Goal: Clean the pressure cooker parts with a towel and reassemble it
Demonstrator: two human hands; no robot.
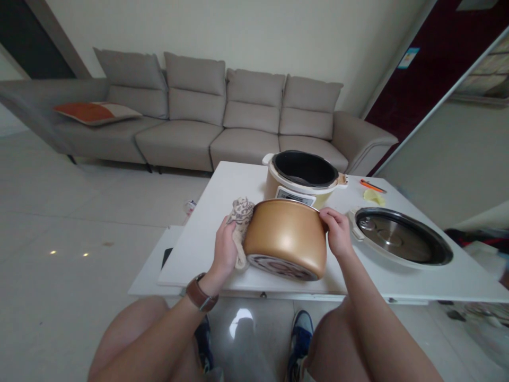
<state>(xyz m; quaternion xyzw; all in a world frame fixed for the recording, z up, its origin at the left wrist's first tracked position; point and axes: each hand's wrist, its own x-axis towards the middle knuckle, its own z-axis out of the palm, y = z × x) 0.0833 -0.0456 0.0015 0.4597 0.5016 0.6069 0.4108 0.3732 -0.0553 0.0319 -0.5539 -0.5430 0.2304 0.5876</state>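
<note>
A gold inner pot (286, 233) is tilted above the front of the white table, its stained underside partly facing me. My right hand (336, 229) is closed on the pot's upper right rim. My left hand (226, 244) grips a patterned cloth (240, 217) and presses it to the pot's left side. Just behind the pot stands the rice cooker body (274, 183), with its dark cavity open at the top and a panel on its front. To the right lies the detached cooker lid (393, 239), its metal inner side facing up.
The white table (234, 183) spans the space before my knees. An orange-handled tool (371, 185) and a yellowish piece (374, 198) lie at its back right. A grey sofa (246, 143) stands behind, with an orange and white cushion (97, 112).
</note>
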